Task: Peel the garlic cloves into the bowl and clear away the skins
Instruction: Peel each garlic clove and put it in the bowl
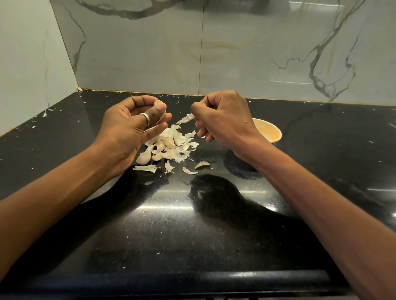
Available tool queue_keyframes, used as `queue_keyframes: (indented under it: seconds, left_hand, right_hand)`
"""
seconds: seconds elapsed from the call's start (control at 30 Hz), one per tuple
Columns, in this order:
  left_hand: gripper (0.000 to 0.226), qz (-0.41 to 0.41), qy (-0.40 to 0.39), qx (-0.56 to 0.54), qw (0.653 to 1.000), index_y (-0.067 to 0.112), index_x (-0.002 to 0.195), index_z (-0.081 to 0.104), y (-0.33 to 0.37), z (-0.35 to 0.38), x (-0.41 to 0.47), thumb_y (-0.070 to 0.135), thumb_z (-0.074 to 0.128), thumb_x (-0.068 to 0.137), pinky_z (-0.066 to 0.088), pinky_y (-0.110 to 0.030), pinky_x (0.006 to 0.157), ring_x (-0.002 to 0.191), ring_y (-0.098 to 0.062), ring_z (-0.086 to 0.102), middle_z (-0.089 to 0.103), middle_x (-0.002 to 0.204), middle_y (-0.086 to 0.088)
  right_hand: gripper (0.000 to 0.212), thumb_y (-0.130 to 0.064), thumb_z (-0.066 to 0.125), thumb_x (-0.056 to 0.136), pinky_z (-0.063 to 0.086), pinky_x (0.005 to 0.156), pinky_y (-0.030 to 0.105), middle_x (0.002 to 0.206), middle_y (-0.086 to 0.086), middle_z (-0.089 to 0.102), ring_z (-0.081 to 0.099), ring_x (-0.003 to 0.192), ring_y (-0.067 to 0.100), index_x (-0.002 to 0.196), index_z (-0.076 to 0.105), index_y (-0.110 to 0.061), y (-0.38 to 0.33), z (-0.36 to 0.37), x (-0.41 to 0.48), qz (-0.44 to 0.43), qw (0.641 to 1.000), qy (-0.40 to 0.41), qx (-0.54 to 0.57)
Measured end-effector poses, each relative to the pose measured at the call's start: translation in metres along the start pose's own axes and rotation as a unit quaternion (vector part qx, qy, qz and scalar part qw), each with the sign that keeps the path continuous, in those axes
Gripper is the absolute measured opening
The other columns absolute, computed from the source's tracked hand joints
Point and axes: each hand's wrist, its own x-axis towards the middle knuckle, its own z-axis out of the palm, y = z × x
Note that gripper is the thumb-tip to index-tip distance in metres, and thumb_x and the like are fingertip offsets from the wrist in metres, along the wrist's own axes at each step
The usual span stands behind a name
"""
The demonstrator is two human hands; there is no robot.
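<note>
Both bare hands are raised above the glossy black speckled stone counter (188, 229). The left hand (129, 128), a silver ring (146, 118) on one finger, pinches a pale garlic clove (160, 106) between thumb and fingertips. The right hand (226, 121) is curled, its fingertips gripping a thin, papery strip of garlic skin (186, 118) that hangs in the air between the two hands, apart from the clove.

Below them a loose heap of whitish skins and unpeeled cloves (169, 143) lies on the counter, with a few stray skins (190, 171) just in front of it. A round bowl with a pale orange inside and dark outside (270, 132) stands to the right of the heap, partly hidden behind the right wrist; I cannot tell what is in it. Grey-veined marble-look wall tiles (220, 47) rise behind the counter.
</note>
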Motion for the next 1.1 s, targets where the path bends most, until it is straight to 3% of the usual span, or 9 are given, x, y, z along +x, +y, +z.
queue_keyframes:
  seconds: [0.27, 0.4, 0.53, 0.8, 1.1]
  left_hand:
    - [0.021, -0.010, -0.020, 0.005, 1.000, 0.007, 0.106, 0.065, -0.002, 0.001, -0.001, 0.007, 0.071, 0.086, 0.061, -0.025, 0.079, 0.098, -0.025, 0.075, 0.071, 0.117, -0.020]
    - [0.023, -0.015, -0.037, 0.022, 0.999, 0.006, 0.108, 0.065, -0.003, 0.003, -0.002, 0.005, 0.071, 0.086, 0.061, -0.026, 0.082, 0.099, -0.027, 0.075, 0.072, 0.113, -0.018]
    - [0.023, -0.020, -0.047, 0.031, 0.998, 0.004, 0.109, 0.066, -0.003, 0.004, -0.005, 0.002, 0.071, 0.086, 0.061, -0.026, 0.082, 0.098, -0.027, 0.075, 0.073, 0.110, -0.017]
    - [0.031, -0.009, -0.058, 0.058, 0.997, 0.001, 0.111, 0.065, -0.004, 0.004, -0.006, -0.009, 0.072, 0.082, 0.061, -0.028, 0.082, 0.102, -0.031, 0.073, 0.072, 0.109, -0.021]
    - [0.032, 0.022, -0.074, 0.126, 0.989, 0.002, 0.112, 0.070, -0.006, 0.001, -0.006, -0.006, 0.076, 0.081, 0.060, -0.023, 0.080, 0.094, -0.019, 0.073, 0.076, 0.102, -0.013]
  right_hand:
    - [0.033, -0.019, 0.061, 0.090, 0.050, 0.052, 0.022, 0.063, 0.015, 0.071, 0.067, 0.046, 0.008, 0.070, 0.069, 0.006, 0.000, -0.003, 0.000, -0.009, 0.999, 0.016, -0.040]
    - [0.033, -0.020, 0.063, 0.092, 0.059, 0.063, 0.032, 0.064, 0.014, 0.071, 0.066, 0.045, 0.006, 0.068, 0.067, 0.003, 0.000, -0.002, 0.000, -0.029, 0.998, 0.014, -0.045]
    - [0.032, -0.022, 0.064, 0.095, 0.059, 0.061, 0.034, 0.067, 0.010, 0.072, 0.067, 0.047, 0.006, 0.072, 0.069, 0.000, 0.002, 0.001, 0.000, -0.041, 0.998, 0.010, -0.044]
    - [0.012, -0.015, 0.067, 0.094, 0.048, 0.054, 0.011, 0.071, -0.001, 0.075, 0.073, 0.062, 0.008, 0.087, 0.077, -0.012, 0.007, 0.007, 0.002, -0.080, 0.996, -0.031, -0.035]
    - [0.014, -0.018, 0.068, 0.094, 0.056, 0.059, 0.022, 0.069, -0.002, 0.075, 0.074, 0.065, 0.008, 0.084, 0.077, -0.016, 0.011, 0.009, 0.004, -0.095, 0.994, -0.037, -0.039]
